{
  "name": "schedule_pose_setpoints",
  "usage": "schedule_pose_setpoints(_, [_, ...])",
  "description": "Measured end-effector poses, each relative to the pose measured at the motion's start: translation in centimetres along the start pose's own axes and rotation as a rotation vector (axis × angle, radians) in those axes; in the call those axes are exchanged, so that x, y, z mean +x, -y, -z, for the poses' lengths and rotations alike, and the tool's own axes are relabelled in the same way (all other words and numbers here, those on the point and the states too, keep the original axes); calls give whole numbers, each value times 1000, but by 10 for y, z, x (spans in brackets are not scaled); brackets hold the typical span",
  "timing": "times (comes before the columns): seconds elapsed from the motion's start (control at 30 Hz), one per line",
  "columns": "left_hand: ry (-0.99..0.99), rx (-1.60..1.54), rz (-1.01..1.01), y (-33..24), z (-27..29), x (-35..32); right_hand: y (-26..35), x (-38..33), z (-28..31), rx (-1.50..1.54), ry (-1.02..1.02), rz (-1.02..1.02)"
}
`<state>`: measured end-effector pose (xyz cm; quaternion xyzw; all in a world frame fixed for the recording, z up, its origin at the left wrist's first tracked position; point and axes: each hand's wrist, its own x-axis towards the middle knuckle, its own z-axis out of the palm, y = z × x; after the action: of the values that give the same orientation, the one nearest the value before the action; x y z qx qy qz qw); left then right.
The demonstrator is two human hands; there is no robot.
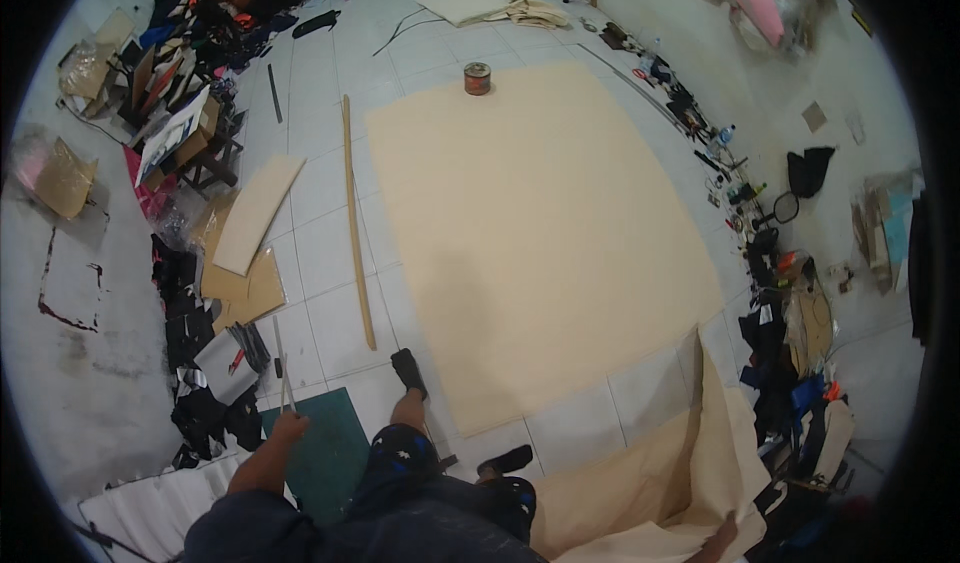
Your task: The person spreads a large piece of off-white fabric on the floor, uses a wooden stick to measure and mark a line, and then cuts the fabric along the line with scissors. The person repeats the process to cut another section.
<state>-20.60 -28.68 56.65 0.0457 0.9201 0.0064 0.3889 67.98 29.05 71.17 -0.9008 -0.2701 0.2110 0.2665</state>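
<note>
Two hands are seen, one left hand (292, 426) and one right hand (722, 536); one or two thin grey strips (288, 395) are held; two feet (408, 371) are counted; one flat cream sheet (545, 253) and at least one curled cream sheet (635, 473) are shown; one tin (477, 81), one wooden bar (353, 223), one green mat (325, 453), one pale board (258, 218), one stool (212, 167) and one round-headed racket (786, 208) are noted; the clothes (215, 33) in the heap are too jumbled to be counted.

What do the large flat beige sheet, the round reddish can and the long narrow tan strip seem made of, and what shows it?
Large flat beige sheet: matte, perhaps paper or cloth; plain surface, weave unclear.
Round reddish can: probably metal, dull finish; cylindrical, greyish rim.
Long narrow tan strip: probably wood, matte; straight, rigid-looking.
</note>
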Motion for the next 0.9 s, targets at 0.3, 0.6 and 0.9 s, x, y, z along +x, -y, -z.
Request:
schedule_pose_setpoints(0.3, [302, -342, 196, 158, 105, 122, 179, -199, 3, 411, -248, 88])
schedule_pose_setpoints(0.6, [-112, -373, -212, 22, 405, 348, 391, -321, -22, 432, -212, 267])
schedule_pose_setpoints(0.9, [12, -584, -80, -37, 594, 497, 599, -446, -154, -67, -609, 406])
